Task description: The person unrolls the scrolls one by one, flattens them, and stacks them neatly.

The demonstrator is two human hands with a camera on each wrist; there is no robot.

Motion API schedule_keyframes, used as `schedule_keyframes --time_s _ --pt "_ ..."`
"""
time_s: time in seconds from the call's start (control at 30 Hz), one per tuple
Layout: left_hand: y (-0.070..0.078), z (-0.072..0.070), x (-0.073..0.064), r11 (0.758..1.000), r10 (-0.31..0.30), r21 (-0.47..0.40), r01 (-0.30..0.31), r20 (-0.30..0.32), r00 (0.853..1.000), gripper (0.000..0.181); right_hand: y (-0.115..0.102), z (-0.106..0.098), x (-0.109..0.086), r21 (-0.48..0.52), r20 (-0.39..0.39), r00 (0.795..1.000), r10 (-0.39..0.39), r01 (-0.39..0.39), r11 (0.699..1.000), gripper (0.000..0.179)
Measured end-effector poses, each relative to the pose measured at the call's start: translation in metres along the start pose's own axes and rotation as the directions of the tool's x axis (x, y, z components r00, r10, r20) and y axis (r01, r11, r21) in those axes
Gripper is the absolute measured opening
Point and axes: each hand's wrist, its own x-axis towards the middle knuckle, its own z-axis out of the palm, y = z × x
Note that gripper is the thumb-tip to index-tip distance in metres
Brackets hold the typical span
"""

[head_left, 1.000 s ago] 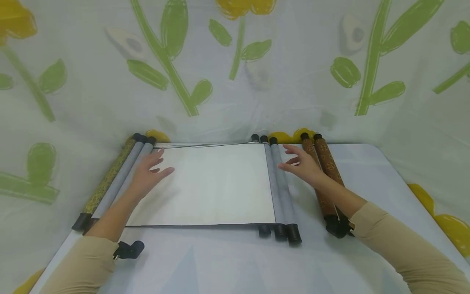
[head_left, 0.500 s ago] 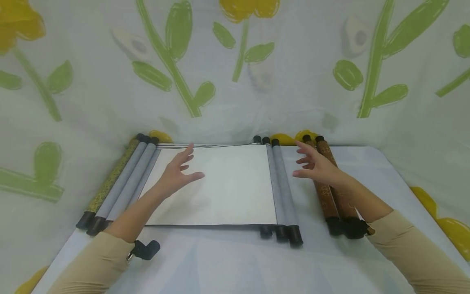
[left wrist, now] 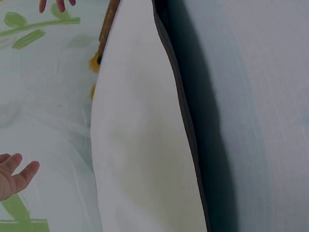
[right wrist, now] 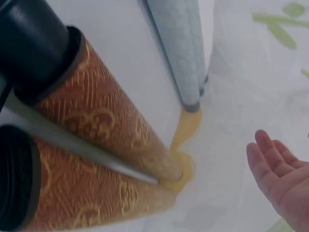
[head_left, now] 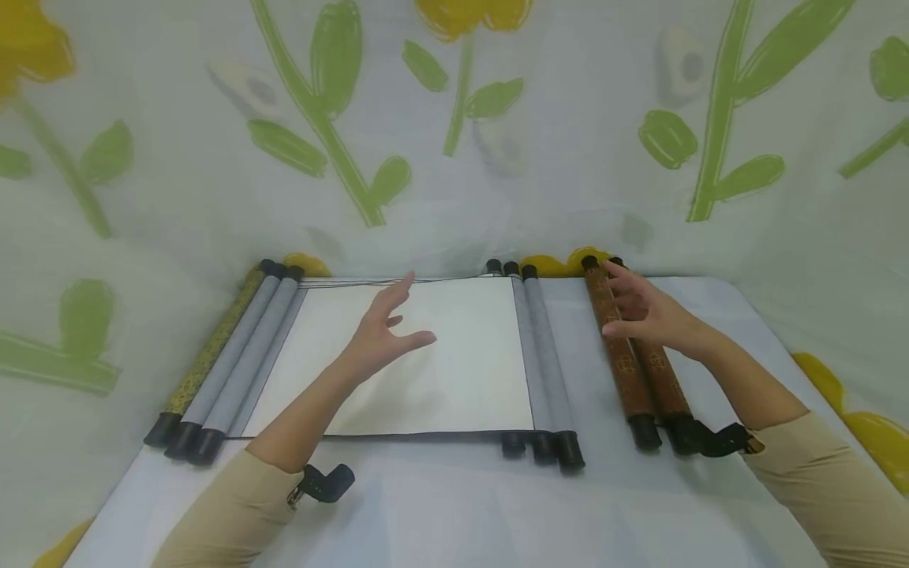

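Note:
My left hand (head_left: 379, 339) hovers above the white sheet (head_left: 469, 363) of a partly unrolled scroll, thumb and fingers spread, holding nothing. In the left wrist view, the left hand (left wrist: 15, 178) shows at the lower left edge, apart from the sheet (left wrist: 145, 145). My right hand (head_left: 656, 315) is over the upper part of two brown patterned scrolls (head_left: 625, 363), its fingers loosely bent around nothing. The right wrist view shows that hand (right wrist: 285, 179) apart from the brown scrolls (right wrist: 96, 111). Grey rolls (head_left: 547, 355) with black end knobs lie along the sheet's right side.
Left of the sheet lie further grey rolls (head_left: 245, 363) and a yellow patterned scroll (head_left: 213, 347). Thin cords (head_left: 369, 282) run along the sheet's far edge. A floral curtain (head_left: 568, 158) hangs behind the white table (head_left: 440, 505).
My left hand has moved right, from beside the left grey rolls to above the sheet. My right hand has moved right, from near the right grey rolls to over the brown scrolls.

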Motion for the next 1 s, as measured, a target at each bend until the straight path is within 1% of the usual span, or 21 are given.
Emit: schedule_keyframes --time_s 0.07,0.13,0.23,0.33,0.43,0.53,0.73,1.0 --pt "0.003 0.006 0.003 1.0 0.014 0.005 -0.015 0.005 1.0 0.094 0.002 -0.005 -0.002 -0.002 -0.027 1.0 0.005 -0.005 1.0 0.092" --pt "0.007 0.013 0.006 1.0 0.013 0.008 -0.013 0.016 1.0 0.094 0.005 -0.01 -0.006 -0.015 -0.052 0.999 0.004 -0.005 1.0 0.093" --pt "0.012 0.024 0.011 1.0 0.013 -0.01 -0.012 0.039 0.999 0.093 0.01 -0.017 -0.012 -0.021 -0.075 0.997 0.005 -0.007 1.0 0.094" --pt "0.017 0.036 0.017 0.999 0.026 -0.023 -0.025 0.056 0.998 0.093 0.015 -0.022 -0.018 -0.033 -0.081 0.997 -0.005 0.002 0.999 0.093" --pt "0.021 0.048 0.022 0.999 0.045 -0.025 -0.043 0.069 0.997 0.093 0.019 -0.025 -0.024 -0.047 -0.092 0.996 0.005 -0.009 0.999 0.093" --pt "0.025 0.059 0.028 0.998 0.05 -0.047 -0.047 0.077 0.996 0.092 0.023 -0.027 -0.03 -0.066 -0.1 0.995 0.021 -0.028 0.997 0.093" --pt "0.033 0.082 0.037 0.992 0.038 -0.127 -0.025 0.102 0.994 0.09 0.032 -0.029 -0.036 -0.057 -0.106 0.992 0.061 -0.067 0.996 0.092" --pt "0.046 0.109 0.045 0.99 0.087 -0.123 -0.069 0.153 0.984 0.091 0.054 -0.024 -0.039 -0.047 -0.078 0.987 0.138 -0.142 0.989 0.09"
